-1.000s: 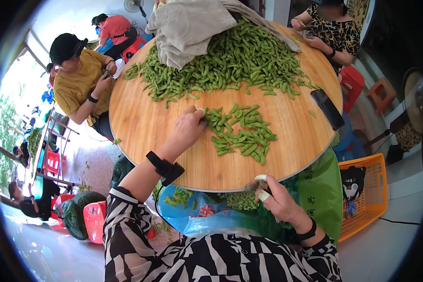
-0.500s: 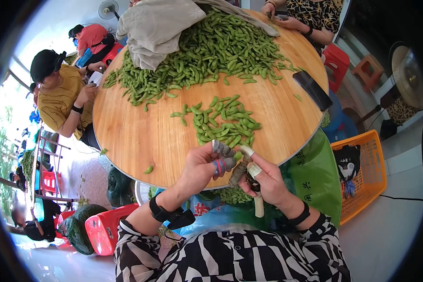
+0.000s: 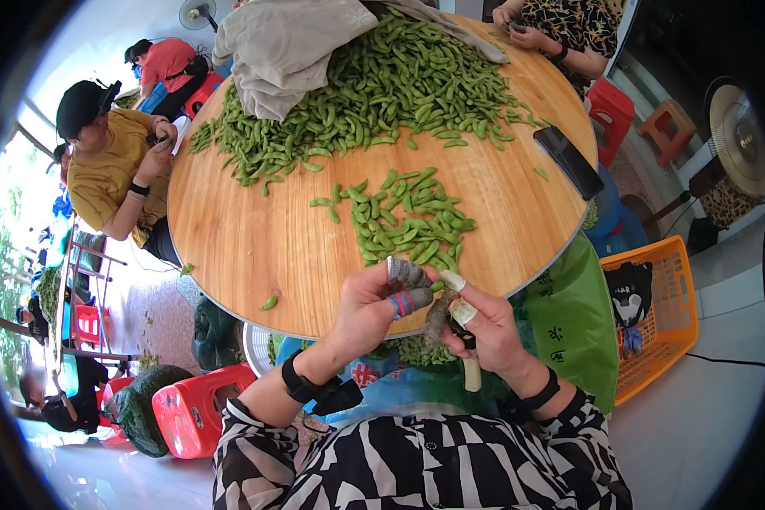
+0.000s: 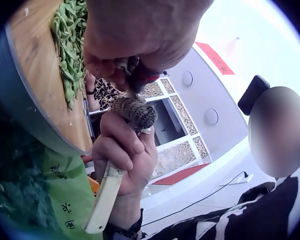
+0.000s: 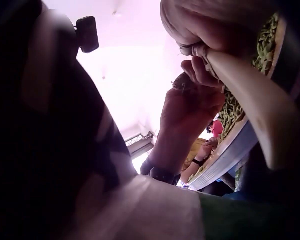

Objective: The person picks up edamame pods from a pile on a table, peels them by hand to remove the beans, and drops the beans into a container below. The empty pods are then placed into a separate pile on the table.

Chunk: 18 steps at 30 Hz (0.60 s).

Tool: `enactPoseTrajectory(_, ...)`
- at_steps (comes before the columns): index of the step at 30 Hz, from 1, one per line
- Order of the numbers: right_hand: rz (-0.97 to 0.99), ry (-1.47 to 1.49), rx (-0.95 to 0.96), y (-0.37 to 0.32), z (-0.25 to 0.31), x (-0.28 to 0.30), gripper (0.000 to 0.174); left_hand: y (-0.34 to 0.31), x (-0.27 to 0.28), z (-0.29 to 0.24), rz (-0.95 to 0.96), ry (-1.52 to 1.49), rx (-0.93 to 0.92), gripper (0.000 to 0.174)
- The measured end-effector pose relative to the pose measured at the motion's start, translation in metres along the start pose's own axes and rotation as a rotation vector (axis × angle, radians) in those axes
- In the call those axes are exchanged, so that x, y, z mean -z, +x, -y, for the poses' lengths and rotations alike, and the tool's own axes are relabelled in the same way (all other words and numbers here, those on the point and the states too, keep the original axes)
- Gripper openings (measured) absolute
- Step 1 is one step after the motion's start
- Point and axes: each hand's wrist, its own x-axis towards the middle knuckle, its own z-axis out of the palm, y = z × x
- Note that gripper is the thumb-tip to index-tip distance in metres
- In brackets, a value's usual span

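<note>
In the head view, my left hand pinches a green soybean pod at its fingertips. Knitted covers wrap its thumb and finger. Close against it, my right hand grips a tool by its cream handle, which juts out below the palm; the working end is hidden by the fingers. Pale wraps cover some right fingertips. In the left wrist view, the handle sticks out under the curled right fingers. A small group of pods lies on the round wooden table, just beyond both hands.
A large heap of pods covers the table's far side, partly under a grey cloth. A phone lies by the right edge. Below the hands hang plastic bags with shelled beans. An orange basket stands right; other people sit around.
My left hand has come back from the small group of pods to meet my right hand, bringing a pod. The view has shifted. Over the last half second both hands stay nearly in place.
</note>
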Motion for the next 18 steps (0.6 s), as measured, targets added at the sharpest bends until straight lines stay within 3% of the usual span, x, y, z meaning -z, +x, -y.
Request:
enactPoseTrajectory(3, -0.025, 0.044, 0.002, 0.000, 0.002, 0.000, 0.043, 0.003, 0.007, 0.006, 0.007, 0.008, 0.029, 0.020)
enactPoseTrajectory(5, 0.009, 0.083, -0.051, 0.000, 0.004, 0.004, 0.041, 0.007, 0.013, 0.008, 0.165, -0.293, 0.174, 0.020)
enactPoseTrajectory(6, 0.009, 0.082, -0.052, 0.000, 0.005, 0.002, 0.041, 0.009, 0.016, 0.010, 0.165, -0.294, 0.174, 0.020)
enactPoseTrajectory(8, -0.006, 0.199, -0.136, 0.001, 0.010, -0.001, 0.040, 0.011, 0.020, 0.014, 0.348, -0.709, 0.379, 0.019)
enactPoseTrajectory(9, -0.006, 0.198, -0.136, 0.001, 0.010, 0.000, 0.040, 0.011, 0.016, 0.012, 0.350, -0.709, 0.380, 0.019)
enactPoseTrajectory(11, 0.022, 0.344, -0.193, 0.001, 0.009, 0.005, 0.038, 0.007, 0.005, 0.004, 0.051, 0.059, 0.123, 0.022)
enactPoseTrajectory(12, 0.021, 0.345, -0.194, 0.000, 0.008, 0.006, 0.038, 0.005, 0.004, 0.000, 0.051, 0.058, 0.125, 0.022)
enactPoseTrajectory(14, 0.042, 0.382, -0.221, -0.001, 0.005, 0.006, 0.038, 0.003, 0.004, -0.006, 0.139, 0.828, -0.579, 0.025)
enactPoseTrajectory(15, 0.043, 0.383, -0.225, -0.001, 0.004, 0.005, 0.038, 0.002, 0.005, -0.005, 0.136, 0.827, -0.576, 0.025)
enactPoseTrajectory(17, 0.011, 0.497, -0.261, 0.001, 0.004, 0.003, 0.039, 0.000, 0.007, -0.007, 0.109, 1.176, -0.855, 0.031)
enactPoseTrajectory(18, 0.013, 0.497, -0.260, 0.002, 0.003, 0.004, 0.039, 0.001, 0.008, -0.008, 0.108, 1.178, -0.856, 0.031)
